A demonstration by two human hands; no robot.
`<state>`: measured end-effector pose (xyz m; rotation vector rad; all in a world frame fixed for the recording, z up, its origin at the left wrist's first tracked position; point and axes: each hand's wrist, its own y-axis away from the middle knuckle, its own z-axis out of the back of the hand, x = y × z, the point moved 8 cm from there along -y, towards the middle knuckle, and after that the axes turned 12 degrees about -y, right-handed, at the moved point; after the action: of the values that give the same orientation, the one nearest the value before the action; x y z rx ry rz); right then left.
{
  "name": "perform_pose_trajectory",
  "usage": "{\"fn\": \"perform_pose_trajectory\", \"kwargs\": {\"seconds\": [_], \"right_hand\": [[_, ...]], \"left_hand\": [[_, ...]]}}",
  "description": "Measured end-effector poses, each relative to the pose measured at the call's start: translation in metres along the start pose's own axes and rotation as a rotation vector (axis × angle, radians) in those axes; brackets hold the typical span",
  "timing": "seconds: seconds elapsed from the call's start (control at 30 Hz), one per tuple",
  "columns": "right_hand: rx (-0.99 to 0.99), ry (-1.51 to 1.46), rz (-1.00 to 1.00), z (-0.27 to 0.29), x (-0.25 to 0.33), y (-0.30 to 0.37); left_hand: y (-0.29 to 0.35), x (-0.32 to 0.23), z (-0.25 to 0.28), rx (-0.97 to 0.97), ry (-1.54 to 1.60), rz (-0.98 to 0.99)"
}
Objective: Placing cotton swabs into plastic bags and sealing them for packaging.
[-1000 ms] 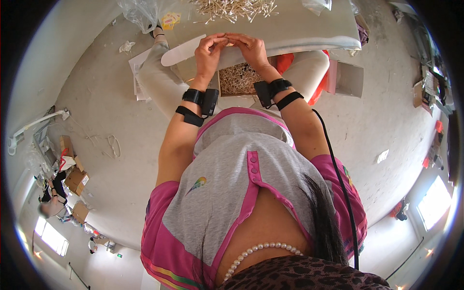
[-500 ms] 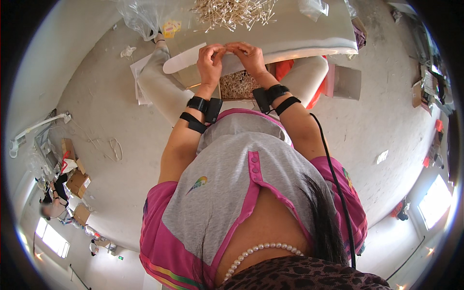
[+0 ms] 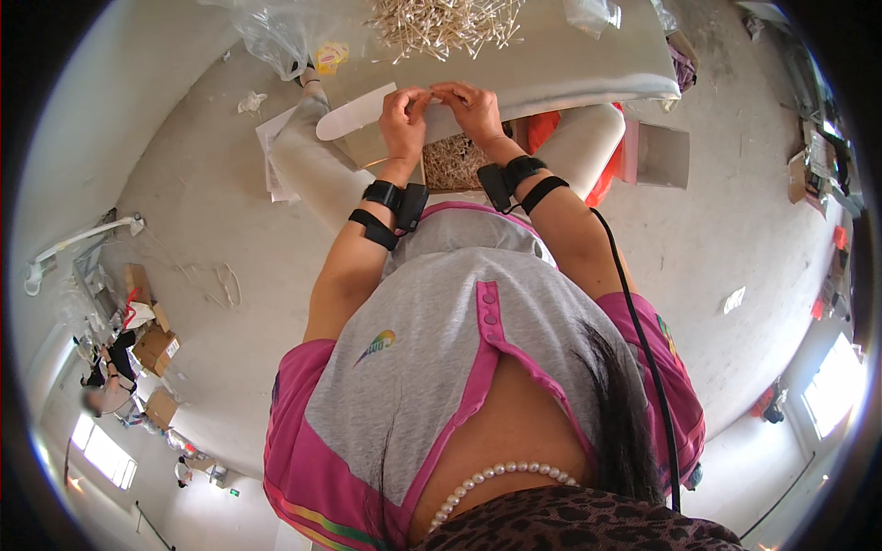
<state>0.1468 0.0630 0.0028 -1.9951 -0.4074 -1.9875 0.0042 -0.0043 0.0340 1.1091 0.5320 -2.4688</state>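
My left hand (image 3: 404,121) and my right hand (image 3: 471,112) meet at the near edge of the table (image 3: 570,69), fingertips almost touching. Thumb and fingers of each are pinched closed. Whatever lies between them is too small to make out. A loose pile of cotton swabs (image 3: 446,26) is heaped on the tabletop beyond my hands. Below them, between my legs, sits an open box filled with more cotton swabs (image 3: 455,163), partly covered by my right wrist. Beside my left hand, a white strip with a rounded end (image 3: 354,114) lies along the table edge.
A clear plastic bag (image 3: 271,37) and a yellow packet (image 3: 332,57) lie at the far left of the table. Another clear bag (image 3: 593,16) is at the far right. An open box (image 3: 661,156) stands on the floor to the right. A black cable (image 3: 634,312) runs along my right arm.
The view has shifted slightly. My hands stay pinched close together at the table edge, with only small finger movement.
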Motion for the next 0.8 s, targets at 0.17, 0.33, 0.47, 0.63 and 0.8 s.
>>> {"fn": "perform_pose_trajectory", "kwargs": {"seconds": [0.17,0.33,0.47,0.63,0.8], "right_hand": [[0.058,-0.034,-0.116,0.01,-0.004,-0.006],[0.122,-0.167,-0.125,0.016,-0.01,-0.007],[0.093,-0.226,-0.15,0.018,-0.019,-0.007],[0.065,-0.192,-0.085,0.017,-0.018,-0.006],[0.017,-0.11,-0.057,0.011,-0.013,-0.004]], "left_hand": [[-0.003,0.012,-0.007,0.043,0.05,-0.006],[-0.002,0.02,-0.021,0.18,0.318,0.121],[0.0,0.025,-0.024,0.204,0.459,0.217],[-0.001,0.027,-0.024,0.213,0.523,0.223],[0.001,0.029,-0.023,0.165,0.517,0.219]]}}
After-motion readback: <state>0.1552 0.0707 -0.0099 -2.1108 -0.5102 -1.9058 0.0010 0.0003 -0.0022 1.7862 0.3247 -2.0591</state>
